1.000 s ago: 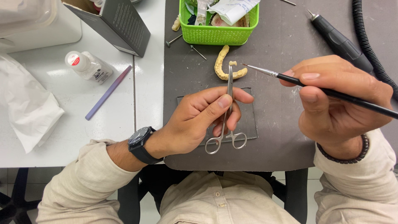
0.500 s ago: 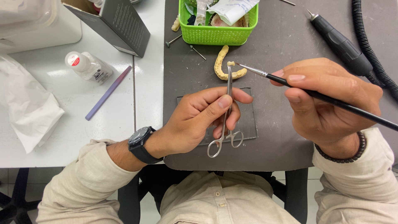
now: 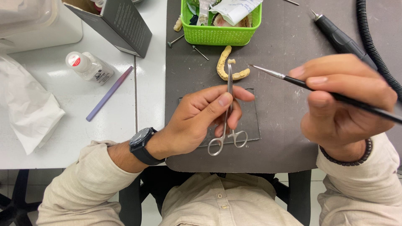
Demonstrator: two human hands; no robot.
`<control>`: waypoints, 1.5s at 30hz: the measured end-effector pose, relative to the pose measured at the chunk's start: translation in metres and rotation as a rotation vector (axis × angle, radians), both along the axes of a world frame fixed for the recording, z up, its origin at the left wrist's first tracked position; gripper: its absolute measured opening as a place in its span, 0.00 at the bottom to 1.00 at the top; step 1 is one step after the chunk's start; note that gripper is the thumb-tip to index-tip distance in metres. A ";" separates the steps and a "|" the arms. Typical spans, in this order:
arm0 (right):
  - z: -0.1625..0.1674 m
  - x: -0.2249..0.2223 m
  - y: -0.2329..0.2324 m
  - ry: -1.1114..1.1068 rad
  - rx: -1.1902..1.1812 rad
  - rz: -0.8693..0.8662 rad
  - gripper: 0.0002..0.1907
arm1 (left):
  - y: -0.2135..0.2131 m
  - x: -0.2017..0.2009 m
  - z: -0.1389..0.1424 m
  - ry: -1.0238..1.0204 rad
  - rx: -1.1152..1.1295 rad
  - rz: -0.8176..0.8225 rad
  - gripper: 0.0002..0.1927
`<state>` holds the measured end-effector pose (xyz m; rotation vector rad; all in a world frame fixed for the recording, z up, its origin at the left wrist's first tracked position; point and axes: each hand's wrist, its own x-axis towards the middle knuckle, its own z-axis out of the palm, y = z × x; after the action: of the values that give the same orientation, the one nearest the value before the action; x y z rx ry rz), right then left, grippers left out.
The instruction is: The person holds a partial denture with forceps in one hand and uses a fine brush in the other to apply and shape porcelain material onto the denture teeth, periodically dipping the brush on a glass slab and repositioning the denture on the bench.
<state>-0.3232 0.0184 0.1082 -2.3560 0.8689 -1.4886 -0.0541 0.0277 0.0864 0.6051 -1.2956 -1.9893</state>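
Observation:
My left hand (image 3: 200,119) pinches a pair of steel clamp forceps (image 3: 228,109) between thumb and fingers, handles toward me. The forceps' tip grips a small cream tooth piece (image 3: 231,61). Just behind it a cream dental arch model (image 3: 223,63) lies on the dark grey mat (image 3: 284,125). My right hand (image 3: 340,102) holds a thin black-handled brush (image 3: 318,87) like a pen. Its fine tip (image 3: 252,65) points left and hovers a short way right of the tooth piece, not touching it.
A green basket (image 3: 217,35) of packets stands at the back. A black handpiece (image 3: 337,33) with its ribbed hose (image 3: 370,46) lies back right. On the white table left: a small bottle (image 3: 88,67), a purple stick (image 3: 109,93), crumpled tissue (image 3: 27,113), a grey box (image 3: 121,25).
My right hand has drawn the brush back to the right, so its tip has left the tooth piece. My left hand and the forceps stay where they were.

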 end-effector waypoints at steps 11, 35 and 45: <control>-0.034 0.029 -0.012 -0.296 0.801 0.142 0.09 | -0.025 0.019 -0.007 0.110 -0.162 0.684 0.19; -0.060 0.057 -0.020 -0.253 1.082 0.208 0.09 | -0.025 0.017 -0.010 -0.021 -0.234 0.655 0.19; -0.056 0.051 -0.019 -0.319 1.066 0.238 0.09 | -0.025 0.016 -0.009 -0.026 -0.213 0.643 0.20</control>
<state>-0.2718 -0.0011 0.0519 -1.3359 0.9220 -0.8954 -0.0378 0.0024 0.0770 0.8196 -1.1226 -1.3062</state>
